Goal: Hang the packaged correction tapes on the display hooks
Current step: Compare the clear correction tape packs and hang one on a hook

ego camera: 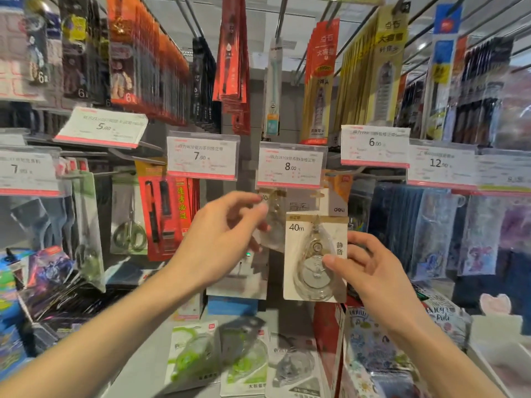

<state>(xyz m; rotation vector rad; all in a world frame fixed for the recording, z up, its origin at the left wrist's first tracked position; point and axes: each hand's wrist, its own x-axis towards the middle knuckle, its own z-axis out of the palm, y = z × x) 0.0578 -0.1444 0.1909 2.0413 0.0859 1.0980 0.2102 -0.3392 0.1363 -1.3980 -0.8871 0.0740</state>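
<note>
My right hand (pixel 370 268) pinches a carded correction tape (pixel 314 257) at its right edge, thumb pressed on the clear blister and the other fingers curled behind the card, so the flat face stays turned toward me and the punched hanging slot at the top is free to meet the hook. I hold it upright just below the 8.00 price tag (pixel 290 165), because that tag marks the hook this product belongs on; the hook itself is hidden behind the tag, so I cannot tell how close the slot is to its tip. My left hand (pixel 227 239) reaches to the packs already hanging there (pixel 273 216), fingertips bent around the edge of the front one, and I judge this is to steady or part them and make room, though the blur keeps me from saying how firm that hold is. The card is stiff matt board, cream with a tan band across the top, and the blister is a glossy, teardrop-shaped shell that shows the round spool inside. More packs wait on the shelf (pixel 161 354) below: two with green dispensers (pixel 218 357) and one clear grey pack (pixel 293 366), lying flat with faces up. Neighbouring hooks carry scissors (pixel 129 225) in clear sleeves and red pen packs (pixel 161 214), all thin and slippery-looking.
</note>
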